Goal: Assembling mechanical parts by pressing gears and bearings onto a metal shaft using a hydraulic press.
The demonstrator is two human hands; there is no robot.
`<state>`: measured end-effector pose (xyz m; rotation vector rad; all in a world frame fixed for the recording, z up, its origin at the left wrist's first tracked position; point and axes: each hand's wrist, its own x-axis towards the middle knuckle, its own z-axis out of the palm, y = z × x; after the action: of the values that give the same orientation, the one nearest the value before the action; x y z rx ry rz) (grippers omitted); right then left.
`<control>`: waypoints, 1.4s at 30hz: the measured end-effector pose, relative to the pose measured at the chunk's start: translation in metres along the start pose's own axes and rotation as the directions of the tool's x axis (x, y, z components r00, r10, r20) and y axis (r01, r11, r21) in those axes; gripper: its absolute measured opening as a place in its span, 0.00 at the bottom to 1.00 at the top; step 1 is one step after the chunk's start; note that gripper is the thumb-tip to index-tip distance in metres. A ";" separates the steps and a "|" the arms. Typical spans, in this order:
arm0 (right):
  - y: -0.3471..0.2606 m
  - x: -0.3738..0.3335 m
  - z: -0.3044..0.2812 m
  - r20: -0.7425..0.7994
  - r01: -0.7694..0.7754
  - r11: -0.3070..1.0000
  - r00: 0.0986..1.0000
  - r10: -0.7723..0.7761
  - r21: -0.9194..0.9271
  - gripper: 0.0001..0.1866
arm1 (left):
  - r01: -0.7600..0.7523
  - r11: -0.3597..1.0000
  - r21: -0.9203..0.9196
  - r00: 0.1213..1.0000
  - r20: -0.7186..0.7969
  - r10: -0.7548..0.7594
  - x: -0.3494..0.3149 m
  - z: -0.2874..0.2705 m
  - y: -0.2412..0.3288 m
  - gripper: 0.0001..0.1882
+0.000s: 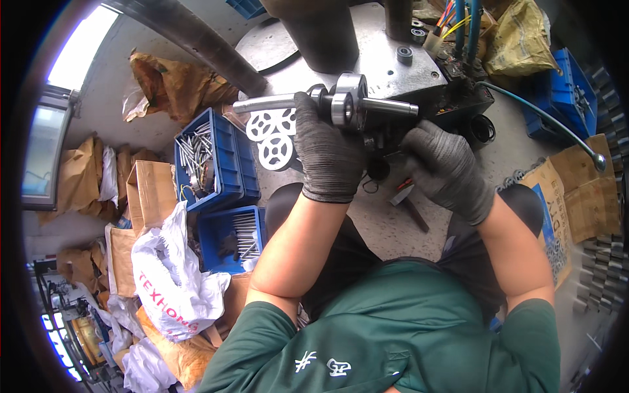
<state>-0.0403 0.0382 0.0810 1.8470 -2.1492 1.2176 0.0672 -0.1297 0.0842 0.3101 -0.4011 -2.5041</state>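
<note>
I have my left hand, gloved in grey, closed around the shaft, gripping it left of its thick middle. The shaft lies crosswise in front of me, about level, its bare ends sticking out to both sides, with a bearing and a larger ring just right of my fingers. From my view it crosses the near part of the metal surface; I cannot tell whether it touches anything there.

My right hand, in a matching glove, is just below the shaft's right end, fingers curled inward. I cannot tell whether it has hold of anything, as the fingertips are hidden.

On the surface, beyond the shaft, I see a small dark bearing. White spoked wheels show just left of my left hand. Farther left stand an upper blue bin full of metal rods and a lower blue bin with more rods, with a white sack beside it.
</note>
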 end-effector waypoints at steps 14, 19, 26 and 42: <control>0.101 -0.105 -0.012 0.686 -0.088 0.878 0.589 0.427 -0.471 0.11 | -0.501 -0.618 0.605 0.692 0.709 0.134 -0.009 -0.021 0.022 0.20; 0.074 -0.086 0.005 0.407 -0.254 0.952 0.861 0.304 -0.173 0.15 | -0.516 0.311 0.798 0.856 0.468 0.219 -0.008 -0.020 0.006 0.20; 0.006 -0.028 0.012 -0.173 0.232 0.969 0.961 -0.215 0.084 0.15 | -0.449 -0.716 0.535 0.726 0.685 0.057 -0.011 -0.007 -0.009 0.13; -0.011 0.006 0.018 -0.312 0.248 0.964 0.912 -0.267 -0.099 0.15 | -0.462 0.024 0.887 0.875 0.451 0.178 -0.001 -0.011 -0.030 0.13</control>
<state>-0.0250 0.0236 0.0773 1.6996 -1.6907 1.2773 0.0564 -0.1076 0.0639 0.3634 -2.0563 -1.3424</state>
